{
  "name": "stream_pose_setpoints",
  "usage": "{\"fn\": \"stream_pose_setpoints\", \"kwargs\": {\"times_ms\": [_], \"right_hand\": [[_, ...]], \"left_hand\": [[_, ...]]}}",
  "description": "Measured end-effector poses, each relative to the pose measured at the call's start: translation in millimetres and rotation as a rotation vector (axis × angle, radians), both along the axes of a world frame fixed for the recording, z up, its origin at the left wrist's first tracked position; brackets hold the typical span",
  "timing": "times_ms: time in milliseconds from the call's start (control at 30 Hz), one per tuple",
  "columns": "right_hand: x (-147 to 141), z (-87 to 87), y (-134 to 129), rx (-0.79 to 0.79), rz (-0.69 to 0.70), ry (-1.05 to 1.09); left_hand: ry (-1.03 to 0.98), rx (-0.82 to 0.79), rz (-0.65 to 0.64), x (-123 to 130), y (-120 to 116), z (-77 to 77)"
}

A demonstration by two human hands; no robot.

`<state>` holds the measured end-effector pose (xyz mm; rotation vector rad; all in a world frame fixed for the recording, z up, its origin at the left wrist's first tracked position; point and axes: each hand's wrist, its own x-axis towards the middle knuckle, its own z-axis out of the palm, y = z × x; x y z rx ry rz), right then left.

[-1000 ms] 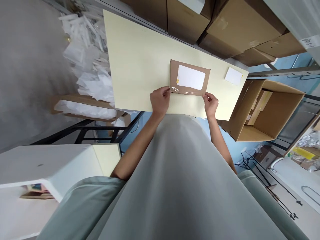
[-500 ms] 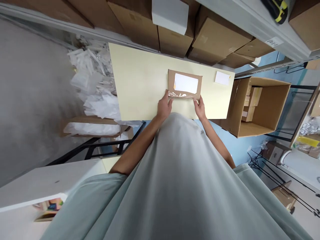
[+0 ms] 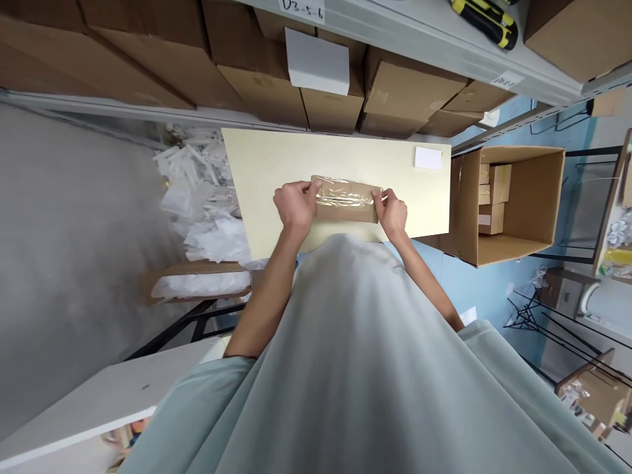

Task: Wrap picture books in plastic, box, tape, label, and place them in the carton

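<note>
A small brown cardboard box is held between my two hands over the pale yellow tabletop, with shiny clear tape along its upper part. My left hand grips the box's left end, thumb on the taped surface. At the right end, my right hand pinches the corner with thumb and fingers. The white label seen on the box earlier does not show. A small white card lies near the tabletop's far right corner.
Brown boxes line the shelf behind the table. An open carton holding small boxes stands at the right. White plastic bags are heaped at the left. A black and yellow tool lies on the upper shelf.
The box has been turned so its taped side shows instead of the labelled face. Both hands have moved up its ends, the left one shifting leftward. The camera view has shifted.
</note>
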<state>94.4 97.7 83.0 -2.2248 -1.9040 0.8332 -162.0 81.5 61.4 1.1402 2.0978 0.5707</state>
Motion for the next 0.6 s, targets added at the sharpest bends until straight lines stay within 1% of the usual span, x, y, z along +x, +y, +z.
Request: {"fn": "stream_pose_setpoints", "kwargs": {"times_ms": [100,167,233,300,400,467,500,600], "right_hand": [[3.7,-18.8,2.7,-0.036,0.04,0.065],[4.7,-30.4,3.5,-0.03,0.01,0.101],[0.4,-42.4,3.6,0.013,-0.067,0.13],[-9.7,-55.1,3.1,0.046,-0.164,0.171],[-28.0,-71.3,1.9,-0.017,-0.308,0.239],[-35.1,-76.1,1.3,-0.069,-0.366,0.255],[-36.1,-76.2,1.1,-0.078,-0.369,0.257],[-30.8,-68.6,0.2,-0.072,-0.288,0.297]], "left_hand": [[-0.059,0.003,0.0,-4.7,-1.2,-16.5],[-0.077,0.045,-0.021,-1.4,-2.4,-23.4],[-0.08,0.126,-0.02,8.3,-0.4,-28.6],[-0.069,0.189,0.015,22.2,5.0,-34.2],[-0.076,0.16,0.086,39.2,14.6,-44.7],[-0.115,0.125,0.131,41.0,18.5,-51.6],[-0.139,0.12,0.137,38.8,19.3,-54.4],[-0.211,0.104,0.108,25.2,18.3,-58.1]]}}
